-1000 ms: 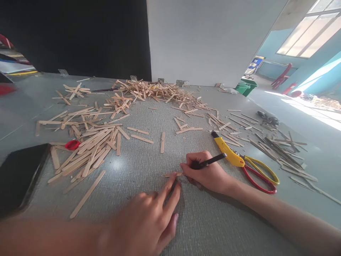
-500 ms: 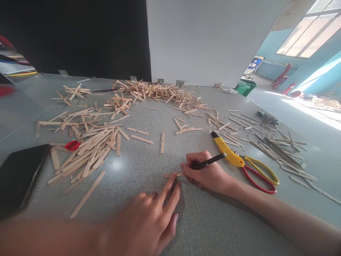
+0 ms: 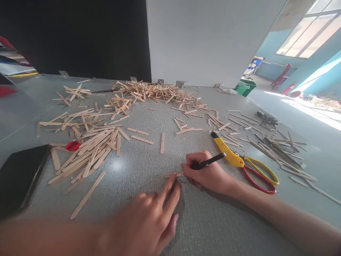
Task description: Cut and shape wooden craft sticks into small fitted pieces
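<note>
A short wooden craft stick [image 3: 167,175] lies crosswise on the grey textured table in front of me. My left hand [image 3: 151,215] has its fingers stretched out and apart, and its fingertips press the stick against the table. Closed around a black pen [image 3: 213,160], my right hand [image 3: 209,175] rests over the stick's right end. The pen slants up to the right; its tip is hidden behind the fingers. Just right of that hand are scissors or snips [image 3: 262,176] with one red and one yellow handle, next to a yellow utility knife [image 3: 229,153].
A heap of craft sticks [image 3: 154,90] lies at the back, with another pile [image 3: 90,153] at left. A dark phone [image 3: 22,176] and a red cap [image 3: 72,145] sit at left. Thin wood strips [image 3: 282,153] are scattered at right. Black and white panels [image 3: 202,42] stand behind.
Almost nothing differs. My right hand has shifted very slightly with the pen; my left hand stays on the stick.
</note>
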`<state>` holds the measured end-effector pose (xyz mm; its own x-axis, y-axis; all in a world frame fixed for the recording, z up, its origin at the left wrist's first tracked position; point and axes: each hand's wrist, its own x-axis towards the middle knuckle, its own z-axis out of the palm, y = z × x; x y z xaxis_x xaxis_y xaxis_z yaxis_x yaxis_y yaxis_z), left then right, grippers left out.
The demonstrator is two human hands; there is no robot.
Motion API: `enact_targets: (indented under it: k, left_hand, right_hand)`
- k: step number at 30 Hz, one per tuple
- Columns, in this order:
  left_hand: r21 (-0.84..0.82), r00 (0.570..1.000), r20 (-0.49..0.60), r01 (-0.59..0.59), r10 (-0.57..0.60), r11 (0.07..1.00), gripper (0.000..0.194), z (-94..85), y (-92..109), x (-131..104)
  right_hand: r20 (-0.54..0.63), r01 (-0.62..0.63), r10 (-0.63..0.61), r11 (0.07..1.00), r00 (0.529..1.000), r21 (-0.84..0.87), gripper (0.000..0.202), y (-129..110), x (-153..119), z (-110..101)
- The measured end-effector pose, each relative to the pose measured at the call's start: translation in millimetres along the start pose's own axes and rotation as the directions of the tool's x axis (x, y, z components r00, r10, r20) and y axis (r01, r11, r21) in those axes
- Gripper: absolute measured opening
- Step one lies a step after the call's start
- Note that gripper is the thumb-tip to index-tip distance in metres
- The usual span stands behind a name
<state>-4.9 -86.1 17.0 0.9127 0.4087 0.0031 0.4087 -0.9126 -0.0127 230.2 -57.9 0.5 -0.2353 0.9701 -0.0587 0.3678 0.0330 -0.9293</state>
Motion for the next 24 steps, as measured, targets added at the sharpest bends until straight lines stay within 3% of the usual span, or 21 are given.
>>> enact_targets:
  k: [8, 24]
  left_hand:
    - [0.007, 0.999, 0.035, 0.001, -0.001, 1.000, 0.058, -2.1, 0.1, 2.0]
    - [-0.006, 1.000, 0.002, 0.002, -0.002, 1.000, 0.059, 0.4, 0.2, -0.2]
  right_hand:
    - [-0.003, 0.001, -0.001, 1.000, 1.000, -0.003, 0.038, -1.8, -0.1, 0.5]
    - [-0.024, -0.017, 0.018, 0.999, 1.000, 0.040, 0.037, 6.1, -0.4, -0.2]
